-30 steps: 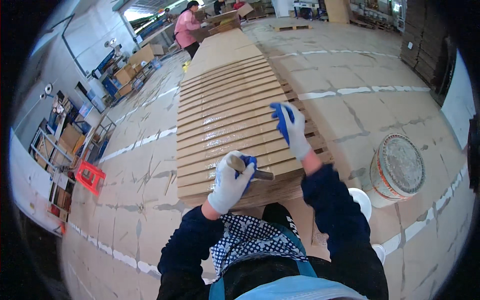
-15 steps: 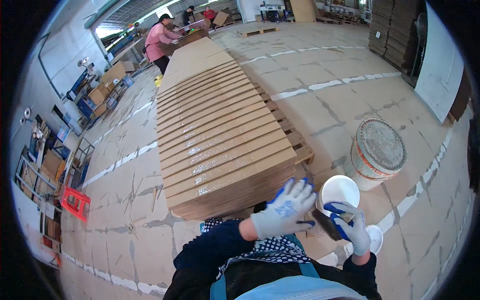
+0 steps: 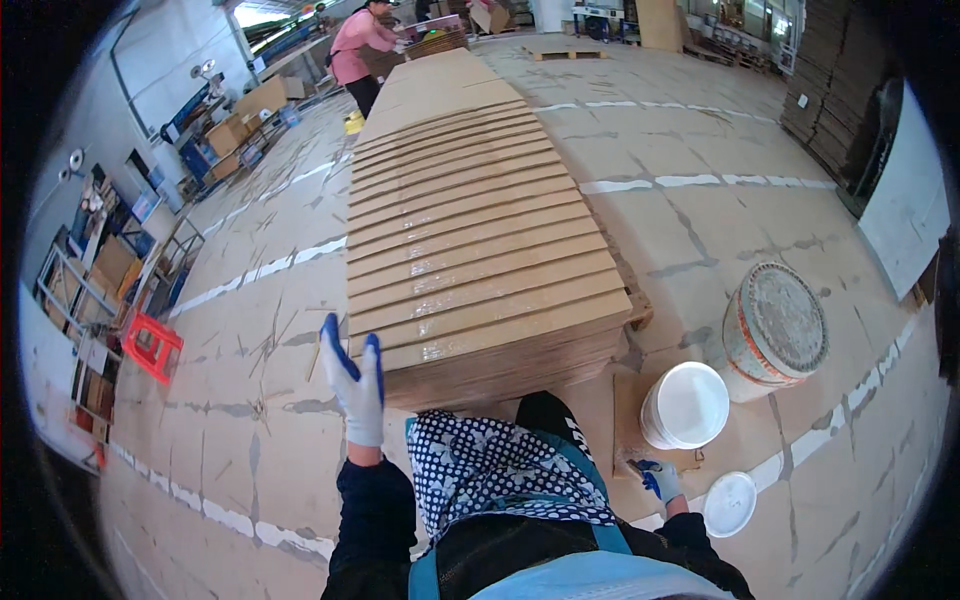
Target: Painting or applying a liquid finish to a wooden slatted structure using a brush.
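So the left hand (image 3: 357,393) is wide open, blue-coated fingers spread, up by the near left corner of the stack of cardboard sheets (image 3: 480,285). Can't tell if the thumb side actually touches that corner. Nothing in that hand.

The right hand (image 3: 660,480) is way down low, at the near edge of a flattened cardboard piece (image 3: 628,415) on the floor. A small brownish tool (image 3: 634,467) pokes out by its fingertips, but it's too tiny to tell whether it's gripped or just touched. The white bucket (image 3: 654,425) sits just beyond that hand, over the right part of the cardboard piece, with a round white lid (image 3: 730,504) on the floor nearby.

My take on doing this bit well: keep the tool low and over the cardboard, so any drips land there. Watch the cuff and knuckles around the bucket, since a bump could tip it. I'd keep the left glove clear of that shiny strip running down the overlapped sheets, and go easy at the corner, because a shove would probably mess up those even steps.
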The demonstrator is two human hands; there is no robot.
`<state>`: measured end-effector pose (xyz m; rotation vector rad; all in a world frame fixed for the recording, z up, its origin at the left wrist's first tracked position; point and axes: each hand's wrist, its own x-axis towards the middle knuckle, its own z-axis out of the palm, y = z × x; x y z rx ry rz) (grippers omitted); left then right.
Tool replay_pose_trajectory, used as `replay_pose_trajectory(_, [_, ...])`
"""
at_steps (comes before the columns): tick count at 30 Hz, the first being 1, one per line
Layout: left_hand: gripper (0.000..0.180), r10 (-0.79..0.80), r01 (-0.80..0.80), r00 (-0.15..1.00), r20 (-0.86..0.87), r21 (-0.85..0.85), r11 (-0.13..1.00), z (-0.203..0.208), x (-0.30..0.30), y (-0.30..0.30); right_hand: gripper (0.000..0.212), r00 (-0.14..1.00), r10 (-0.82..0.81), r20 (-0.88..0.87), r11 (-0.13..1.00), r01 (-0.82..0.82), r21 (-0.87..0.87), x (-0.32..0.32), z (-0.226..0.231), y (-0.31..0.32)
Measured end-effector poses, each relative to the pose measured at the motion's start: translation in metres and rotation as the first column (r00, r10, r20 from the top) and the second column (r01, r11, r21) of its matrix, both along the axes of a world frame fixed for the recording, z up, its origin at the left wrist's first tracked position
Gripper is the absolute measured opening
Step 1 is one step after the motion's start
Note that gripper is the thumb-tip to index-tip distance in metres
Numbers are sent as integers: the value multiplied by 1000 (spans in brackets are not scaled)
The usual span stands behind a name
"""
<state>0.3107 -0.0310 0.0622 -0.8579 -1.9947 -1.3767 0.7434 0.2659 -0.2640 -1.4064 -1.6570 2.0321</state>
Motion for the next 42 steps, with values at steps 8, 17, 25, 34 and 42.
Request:
replay_pose_trajectory(8, [45, -177, -41, 811, 557, 357, 933, -61, -40, -43, 20, 959, -242, -151, 956, 209, -206, 8, -59, 32])
replay_pose_trajectory(17, [39, -202, 25, 815, 543, 316, 948, -78, -46, -44, 13, 757, -563, -332, 818, 454, -354, 13, -65, 31])
replay_pose_trajectory(25, [42, -154, -19, 831, 534, 304, 953, -70, -36, -37, 6, 824, -533, -192, 846, 517, -131, 6, -57, 30])
replay_pose_trajectory(34, [48, -175, 12, 748, 641, 251, 968, -73, -36, -49, 13, 660, -751, 14, 658, 747, 96, 6, -22, -36])
replay_pose_trajectory(42, [54, -126, 59, 771, 625, 127, 990, -79, -40, -58, 32, 897, -193, -398, 864, 348, 364, -97, 79, 2])
